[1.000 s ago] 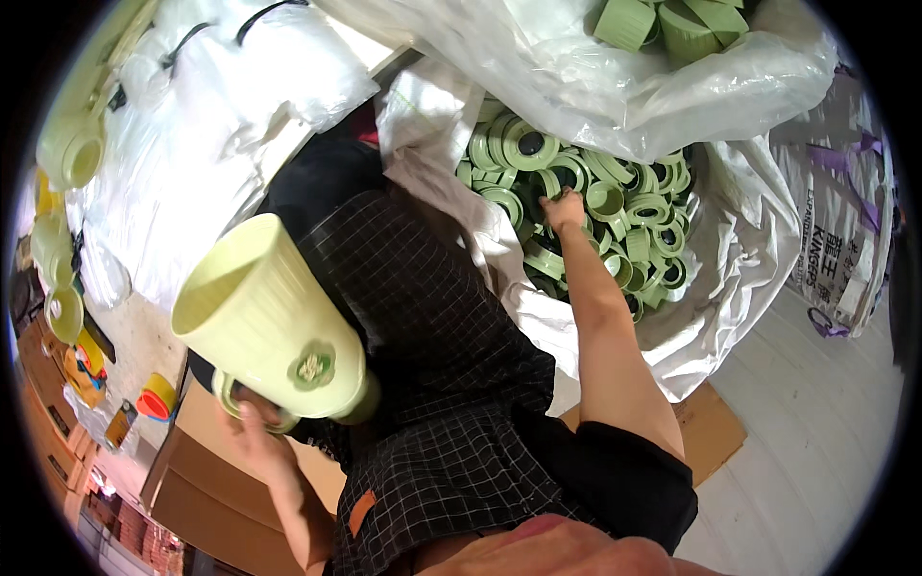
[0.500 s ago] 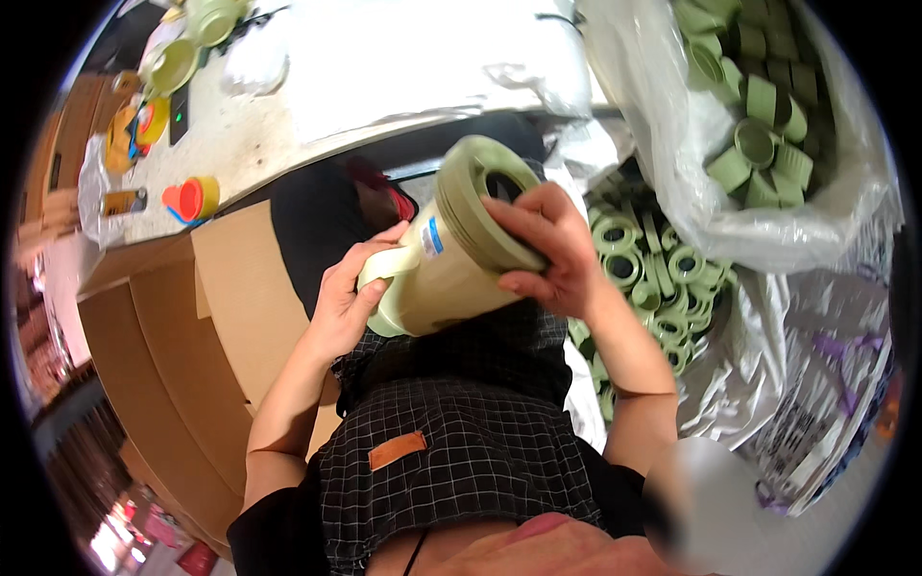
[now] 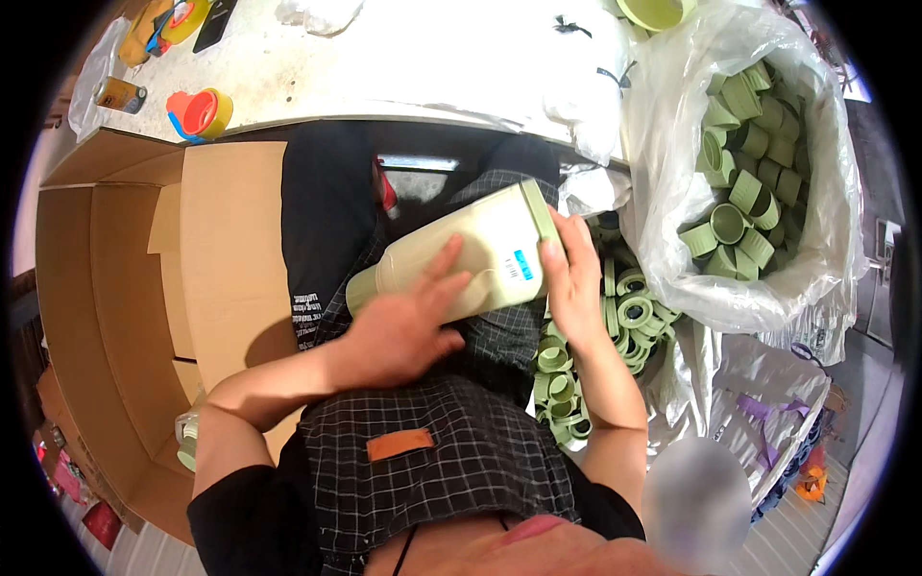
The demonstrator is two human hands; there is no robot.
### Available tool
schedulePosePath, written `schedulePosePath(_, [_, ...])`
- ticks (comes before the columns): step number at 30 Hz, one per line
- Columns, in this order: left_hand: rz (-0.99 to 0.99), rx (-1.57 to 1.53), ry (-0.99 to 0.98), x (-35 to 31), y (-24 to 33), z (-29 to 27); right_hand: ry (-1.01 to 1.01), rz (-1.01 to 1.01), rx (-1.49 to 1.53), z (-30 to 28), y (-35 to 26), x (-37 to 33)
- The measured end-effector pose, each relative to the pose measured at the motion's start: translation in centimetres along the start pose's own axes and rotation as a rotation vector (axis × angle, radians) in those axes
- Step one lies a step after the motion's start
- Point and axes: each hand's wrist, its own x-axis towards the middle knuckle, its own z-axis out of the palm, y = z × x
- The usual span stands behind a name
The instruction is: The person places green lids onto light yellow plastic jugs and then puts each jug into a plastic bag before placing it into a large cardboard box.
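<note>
One jug [image 3: 485,226], one box [image 3: 230,230]: right grip [image 3: 574,283] holding jug, left grip [image 3: 403,331] spread wide

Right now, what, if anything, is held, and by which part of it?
The pale green jug: the right hand holds it by its lid. The left hand, blurred, is spread over its side; whether it presses cannot be told.

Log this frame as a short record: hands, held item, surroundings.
Left hand: fingers spread over pale-green plastic jug, contact blurred
Right hand: grips the jug's darker-green end
Jug: tilted, small blue label showing
Left side: open brown cardboard box
Right side: clear plastic bag holding green ribbed cylindrical pieces; green plastic rings nearby
</note>
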Motion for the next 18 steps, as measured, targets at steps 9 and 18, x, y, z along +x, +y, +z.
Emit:
schedulePosePath(9, [0.387,-0.048,0.230,3.5,-0.9,-4.6,-0.081,0.244,0.477,-1.7,1.2,1.3])
schedulePosePath(18, [0.148,0.368,0.601,26.4,-11.5,-8.9,-0.095,0.189,0.389,-2.1,2.8,2.2])
